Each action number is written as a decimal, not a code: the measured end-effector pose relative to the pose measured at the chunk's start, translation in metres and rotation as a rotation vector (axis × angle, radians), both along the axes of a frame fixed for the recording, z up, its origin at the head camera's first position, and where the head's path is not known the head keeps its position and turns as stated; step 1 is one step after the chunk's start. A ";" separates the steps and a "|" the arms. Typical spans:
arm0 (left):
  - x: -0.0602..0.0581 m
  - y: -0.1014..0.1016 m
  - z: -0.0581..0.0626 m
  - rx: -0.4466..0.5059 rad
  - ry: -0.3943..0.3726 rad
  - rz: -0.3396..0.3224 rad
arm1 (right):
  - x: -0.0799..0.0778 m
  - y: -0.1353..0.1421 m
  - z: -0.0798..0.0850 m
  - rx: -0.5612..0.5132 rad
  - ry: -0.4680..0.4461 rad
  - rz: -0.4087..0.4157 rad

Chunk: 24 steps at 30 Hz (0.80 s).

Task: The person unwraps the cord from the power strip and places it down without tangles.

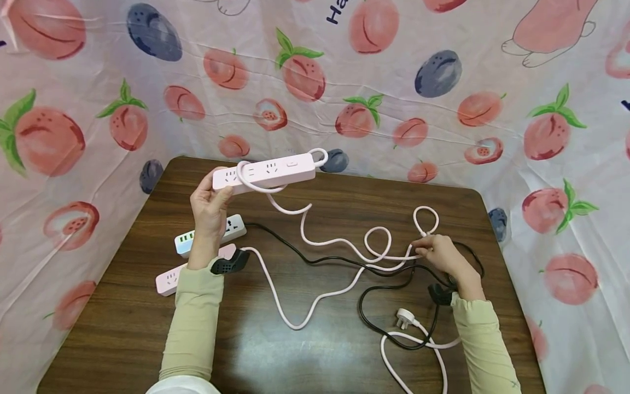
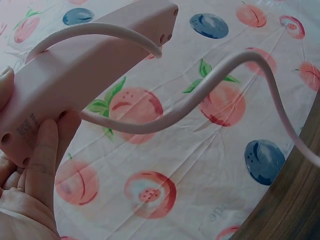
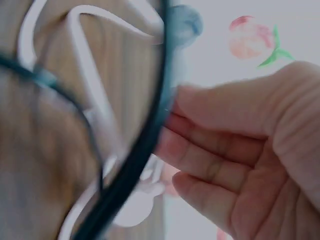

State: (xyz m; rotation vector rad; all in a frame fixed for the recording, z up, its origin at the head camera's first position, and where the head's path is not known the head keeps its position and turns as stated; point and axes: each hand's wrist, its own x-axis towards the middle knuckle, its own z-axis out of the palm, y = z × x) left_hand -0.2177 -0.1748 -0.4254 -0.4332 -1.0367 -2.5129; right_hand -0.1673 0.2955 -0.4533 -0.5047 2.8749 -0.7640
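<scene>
My left hand [image 1: 209, 205] grips one end of a pink power strip [image 1: 287, 171] and holds it raised above the table. Its pink cord [image 2: 195, 100] loops once around the strip's body, then trails down to the right. In the left wrist view, the strip's underside shows, with fingers pressed against it. At the right, my right hand [image 1: 443, 254] pinches the pink cord among tangled loops. A black cord [image 3: 150, 115] crosses close in front of those fingertips in the right wrist view, partly hiding the pinch.
A white power strip [image 1: 236, 229] with a black cord and a second pink power strip [image 1: 169, 280] lie on the brown table [image 1: 285, 355] at left. A white plug [image 1: 406, 317] rests near crossed cords at lower right. Fruit-print cloth [image 1: 394, 82] hangs behind and beside the table.
</scene>
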 end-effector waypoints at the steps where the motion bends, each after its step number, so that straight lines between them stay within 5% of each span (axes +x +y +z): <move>1: 0.000 0.000 0.000 0.000 0.002 -0.001 | -0.002 -0.004 0.003 -0.012 0.014 -0.010; 6: 0.001 0.004 0.001 -0.011 0.020 -0.010 | -0.012 -0.038 0.019 -0.116 0.117 -0.005; 12: 0.003 0.015 0.003 -0.067 0.025 -0.004 | -0.025 -0.107 0.030 -0.346 0.278 0.215; 17: 0.005 0.023 0.004 -0.081 0.016 -0.013 | -0.035 -0.162 0.032 -0.396 0.258 0.372; 24: 0.007 0.027 0.005 -0.096 0.021 -0.035 | -0.044 -0.197 0.026 -0.380 0.186 0.424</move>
